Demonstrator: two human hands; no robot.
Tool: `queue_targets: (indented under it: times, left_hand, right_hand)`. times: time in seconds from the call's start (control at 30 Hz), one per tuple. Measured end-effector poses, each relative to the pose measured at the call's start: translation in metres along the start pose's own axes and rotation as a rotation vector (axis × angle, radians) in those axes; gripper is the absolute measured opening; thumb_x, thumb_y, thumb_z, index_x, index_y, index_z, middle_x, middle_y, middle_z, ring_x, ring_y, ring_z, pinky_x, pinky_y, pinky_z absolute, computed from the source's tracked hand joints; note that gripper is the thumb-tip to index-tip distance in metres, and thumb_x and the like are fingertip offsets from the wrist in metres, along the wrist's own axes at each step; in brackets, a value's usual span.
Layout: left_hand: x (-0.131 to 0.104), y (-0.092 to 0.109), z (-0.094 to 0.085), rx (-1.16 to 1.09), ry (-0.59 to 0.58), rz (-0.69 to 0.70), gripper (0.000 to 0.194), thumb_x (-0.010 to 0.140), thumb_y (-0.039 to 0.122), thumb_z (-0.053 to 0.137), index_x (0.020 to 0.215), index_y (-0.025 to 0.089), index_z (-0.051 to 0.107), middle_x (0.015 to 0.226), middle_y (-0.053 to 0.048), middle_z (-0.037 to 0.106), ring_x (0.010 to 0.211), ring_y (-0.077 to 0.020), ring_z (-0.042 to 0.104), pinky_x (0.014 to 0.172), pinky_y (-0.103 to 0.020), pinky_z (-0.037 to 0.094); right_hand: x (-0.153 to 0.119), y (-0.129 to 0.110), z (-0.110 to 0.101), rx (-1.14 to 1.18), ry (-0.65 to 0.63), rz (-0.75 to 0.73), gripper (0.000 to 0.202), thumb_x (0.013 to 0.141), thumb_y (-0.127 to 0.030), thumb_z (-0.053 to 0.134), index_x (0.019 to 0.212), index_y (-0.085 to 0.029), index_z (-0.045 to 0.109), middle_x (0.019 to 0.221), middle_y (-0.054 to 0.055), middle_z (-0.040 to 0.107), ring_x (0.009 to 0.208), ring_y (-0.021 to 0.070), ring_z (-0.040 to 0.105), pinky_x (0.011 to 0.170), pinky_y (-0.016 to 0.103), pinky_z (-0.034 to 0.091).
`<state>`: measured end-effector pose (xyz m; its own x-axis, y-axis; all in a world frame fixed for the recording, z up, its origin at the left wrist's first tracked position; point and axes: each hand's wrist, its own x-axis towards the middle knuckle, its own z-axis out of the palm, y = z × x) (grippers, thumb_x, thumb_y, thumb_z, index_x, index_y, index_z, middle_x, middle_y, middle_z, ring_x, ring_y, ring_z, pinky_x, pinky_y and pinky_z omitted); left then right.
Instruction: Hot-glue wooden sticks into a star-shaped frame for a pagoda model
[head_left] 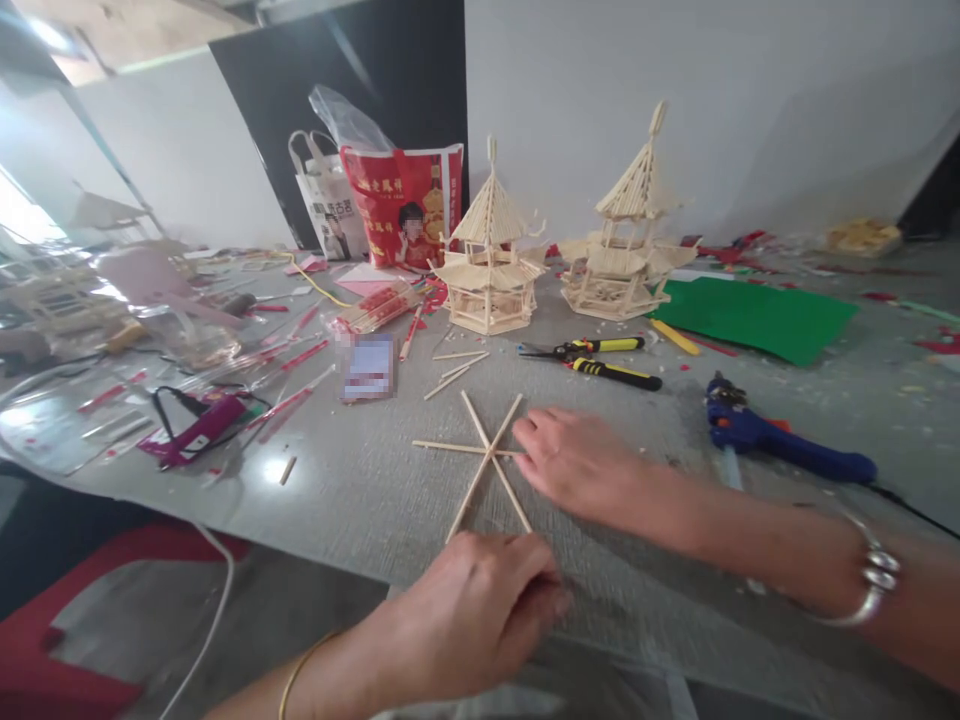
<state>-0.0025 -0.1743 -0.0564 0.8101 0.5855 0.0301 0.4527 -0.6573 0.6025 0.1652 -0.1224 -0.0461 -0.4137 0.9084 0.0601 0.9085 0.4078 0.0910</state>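
Observation:
A six-armed star of thin wooden sticks (490, 449) lies flat on the grey table, its sticks crossing at the middle. My right hand (574, 458) reaches in from the right, its fingers closed around the end of the right-pointing arm. Close to the table's front edge, my left hand (487, 605) is curled beside the lower ends of the star. Its fingertips are partly hidden and slightly blurred, so what they hold does not show. Several loose sticks (457, 372) lie just beyond the star.
Two wooden-stick pagoda models (491, 260) (626, 235) stand behind. Yellow-black cutters (592, 358), a blue glue gun (787, 445) and a green sheet (757, 315) are to the right. A purple device (196, 430), plastic wrappers and a red bag (401, 205) are left. A red stool (67, 600) is below.

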Motion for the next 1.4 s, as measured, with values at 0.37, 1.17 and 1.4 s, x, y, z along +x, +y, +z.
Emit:
queue_targets:
  times: [0.37, 1.17, 1.4]
  left_hand:
    - [0.010, 0.008, 0.004, -0.099, 0.234, 0.117, 0.013, 0.088, 0.019, 0.047, 0.079, 0.016, 0.055, 0.075, -0.002, 0.063, 0.067, -0.0102, 0.055, 0.061, -0.022, 0.043]
    - [0.086, -0.005, -0.035, 0.651, 0.046, -0.108, 0.022, 0.087, 0.026, 0.043, 0.096, 0.019, 0.063, 0.088, -0.008, 0.067, 0.079, -0.0215, 0.064, 0.064, -0.029, 0.043]
    - [0.112, -0.026, -0.037, 0.626, -0.050, 0.047, 0.029, 0.087, 0.028, 0.043, 0.110, 0.023, 0.061, 0.092, -0.007, 0.067, 0.085, -0.0219, 0.064, 0.067, -0.028, 0.045]
  right_hand:
    - [-0.041, 0.005, 0.000, 0.855, 0.015, -0.446, 0.029, 0.083, -0.015, 0.052, 0.110, -0.015, 0.062, 0.089, 0.004, 0.065, 0.081, 0.0134, 0.058, 0.075, 0.025, 0.045]
    - [-0.050, 0.076, -0.016, 0.996, 0.091, 0.147, 0.023, 0.079, -0.036, 0.059, 0.080, -0.013, 0.063, 0.062, -0.002, 0.055, 0.056, 0.0080, 0.048, 0.054, 0.023, 0.038]
    - [-0.066, 0.077, -0.020, 0.999, 0.044, 0.165, 0.025, 0.082, -0.038, 0.056, 0.081, -0.014, 0.062, 0.063, -0.001, 0.056, 0.057, 0.0089, 0.048, 0.055, 0.024, 0.039]
